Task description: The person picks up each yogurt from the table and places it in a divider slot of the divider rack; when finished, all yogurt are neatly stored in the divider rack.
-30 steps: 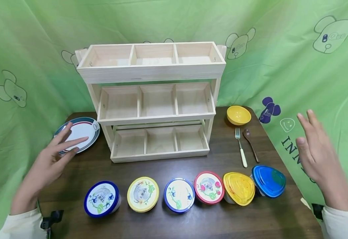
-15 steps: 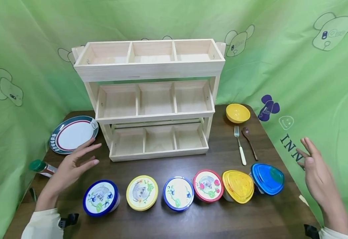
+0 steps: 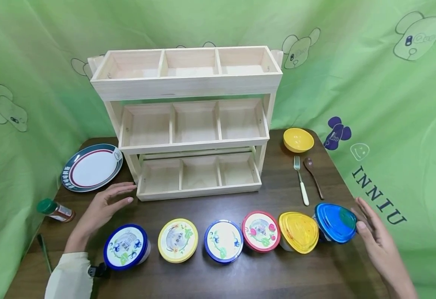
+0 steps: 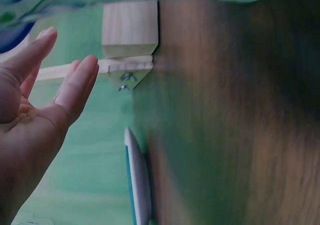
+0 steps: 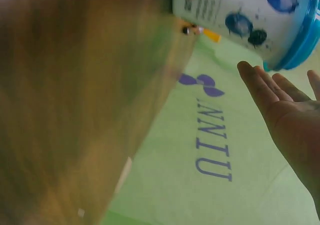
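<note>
"INNIU" is printed on the green cloth (image 3: 419,158) beyond the right edge of the counter (image 3: 259,278). Near that edge, ending a row of 6 lidded tubs (image 3: 260,231), stands the blue-topped tub (image 3: 333,222); its pale side shows blueberries and print too blurred to read. The right grip (image 3: 380,241), fingers extended, holds nothing just beside it. The left grip (image 3: 99,211), likewise extended and holding nothing, is near the lower-left corner of the wooden rack (image 3: 188,87).

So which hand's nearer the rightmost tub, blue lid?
Right. The right hand is just right of the tub, contact unclear; the left hand is far off, by the wooden rack.
</note>
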`<action>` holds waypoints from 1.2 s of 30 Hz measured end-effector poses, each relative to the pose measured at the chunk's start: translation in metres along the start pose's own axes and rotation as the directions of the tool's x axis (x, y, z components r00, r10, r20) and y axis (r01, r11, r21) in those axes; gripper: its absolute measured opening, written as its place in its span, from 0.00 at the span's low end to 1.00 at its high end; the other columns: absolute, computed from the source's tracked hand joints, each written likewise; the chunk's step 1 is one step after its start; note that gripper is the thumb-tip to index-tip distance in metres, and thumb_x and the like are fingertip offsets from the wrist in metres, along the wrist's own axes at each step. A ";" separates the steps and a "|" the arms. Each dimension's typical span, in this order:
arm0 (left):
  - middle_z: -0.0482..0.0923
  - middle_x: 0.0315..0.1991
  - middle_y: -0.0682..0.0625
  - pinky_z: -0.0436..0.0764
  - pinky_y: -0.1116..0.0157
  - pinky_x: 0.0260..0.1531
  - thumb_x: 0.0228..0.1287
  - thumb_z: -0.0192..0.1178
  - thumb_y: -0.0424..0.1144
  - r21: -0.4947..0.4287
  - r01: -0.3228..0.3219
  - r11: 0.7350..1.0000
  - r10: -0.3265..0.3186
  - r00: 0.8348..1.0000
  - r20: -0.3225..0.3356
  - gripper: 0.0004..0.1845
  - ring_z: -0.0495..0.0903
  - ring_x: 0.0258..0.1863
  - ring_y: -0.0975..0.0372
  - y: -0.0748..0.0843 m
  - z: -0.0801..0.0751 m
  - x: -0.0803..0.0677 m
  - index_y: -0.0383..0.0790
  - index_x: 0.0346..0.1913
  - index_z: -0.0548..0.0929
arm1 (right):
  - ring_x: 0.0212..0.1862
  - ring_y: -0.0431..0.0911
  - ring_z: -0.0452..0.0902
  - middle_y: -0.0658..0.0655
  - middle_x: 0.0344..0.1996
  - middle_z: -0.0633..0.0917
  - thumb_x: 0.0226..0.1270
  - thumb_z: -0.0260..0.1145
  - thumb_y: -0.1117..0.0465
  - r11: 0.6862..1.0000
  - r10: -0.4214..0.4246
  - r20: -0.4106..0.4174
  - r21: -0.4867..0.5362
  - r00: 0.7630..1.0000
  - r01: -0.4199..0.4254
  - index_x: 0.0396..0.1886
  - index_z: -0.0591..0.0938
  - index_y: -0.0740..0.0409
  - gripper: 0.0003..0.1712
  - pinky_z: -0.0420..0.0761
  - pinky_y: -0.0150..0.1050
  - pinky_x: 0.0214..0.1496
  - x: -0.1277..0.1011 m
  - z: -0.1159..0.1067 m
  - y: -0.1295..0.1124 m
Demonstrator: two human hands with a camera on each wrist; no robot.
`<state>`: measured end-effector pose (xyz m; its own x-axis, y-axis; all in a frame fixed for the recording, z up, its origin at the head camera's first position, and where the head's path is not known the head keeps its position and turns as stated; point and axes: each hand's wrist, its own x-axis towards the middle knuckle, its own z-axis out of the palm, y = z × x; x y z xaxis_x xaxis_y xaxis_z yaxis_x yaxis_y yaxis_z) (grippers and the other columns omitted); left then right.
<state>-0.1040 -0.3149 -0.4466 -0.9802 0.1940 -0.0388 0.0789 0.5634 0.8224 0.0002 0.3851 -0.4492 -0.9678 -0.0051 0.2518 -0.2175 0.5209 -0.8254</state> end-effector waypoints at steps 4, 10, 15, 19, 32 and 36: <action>0.72 0.75 0.33 0.63 0.25 0.69 0.81 0.65 0.37 -0.020 0.028 0.999 -0.028 0.999 -0.015 0.23 0.64 0.76 0.38 -0.004 0.002 0.003 0.33 0.73 0.80 | 0.80 0.28 0.57 0.46 0.88 0.56 0.89 0.47 0.72 0.996 0.064 0.016 0.055 0.998 -0.065 0.90 0.54 0.50 0.37 0.64 0.18 0.71 -0.005 0.006 -0.002; 0.72 0.75 0.33 0.63 0.26 0.69 0.81 0.65 0.38 -0.038 0.069 0.997 -0.069 0.998 -0.013 0.23 0.65 0.75 0.38 -0.012 0.006 0.006 0.33 0.73 0.80 | 0.80 0.30 0.56 0.46 0.89 0.52 0.87 0.52 0.73 0.994 0.089 0.002 0.058 0.996 -0.089 0.89 0.58 0.50 0.38 0.60 0.18 0.73 -0.010 0.011 0.000; 0.72 0.75 0.33 0.64 0.26 0.71 0.81 0.65 0.40 -0.067 0.090 0.994 -0.090 0.996 0.002 0.25 0.66 0.76 0.37 -0.018 0.012 0.007 0.34 0.75 0.79 | 0.83 0.30 0.50 0.46 0.89 0.51 0.85 0.53 0.75 0.995 0.082 -0.003 0.064 0.997 -0.082 0.85 0.65 0.60 0.33 0.56 0.19 0.76 -0.016 0.016 0.004; 0.73 0.74 0.33 0.65 0.28 0.72 0.82 0.65 0.40 -0.089 0.101 0.991 -0.101 0.995 0.007 0.26 0.71 0.74 0.37 -0.021 0.016 0.005 0.34 0.75 0.78 | 0.83 0.29 0.47 0.43 0.88 0.53 0.86 0.54 0.73 0.995 0.096 0.001 0.025 0.995 -0.096 0.83 0.67 0.62 0.29 0.54 0.18 0.76 -0.020 0.020 0.006; 0.75 0.74 0.36 0.73 0.82 0.56 0.82 0.65 0.42 -0.128 0.113 0.985 -0.115 0.993 -0.006 0.27 0.79 0.68 0.54 -0.023 0.022 0.006 0.35 0.75 0.78 | 0.77 0.26 0.57 0.48 0.83 0.58 0.86 0.54 0.73 0.977 0.159 0.025 0.138 0.987 -0.161 0.86 0.62 0.53 0.35 0.64 0.16 0.68 -0.026 0.026 0.023; 0.75 0.74 0.36 0.74 0.81 0.56 0.82 0.65 0.43 -0.128 0.125 0.984 -0.127 0.992 -0.008 0.26 0.80 0.66 0.60 -0.022 0.023 0.007 0.35 0.75 0.79 | 0.70 0.23 0.64 0.44 0.77 0.66 0.82 0.56 0.78 0.973 0.128 0.019 0.192 0.992 -0.129 0.85 0.63 0.52 0.38 0.68 0.14 0.63 -0.027 0.027 0.026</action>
<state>-0.1085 -0.3077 -0.4782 -0.9838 0.1145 -0.1380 -0.0677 0.4757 0.8770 0.0172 0.3756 -0.4907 -0.9899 0.0459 0.1344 -0.1107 0.3436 -0.9326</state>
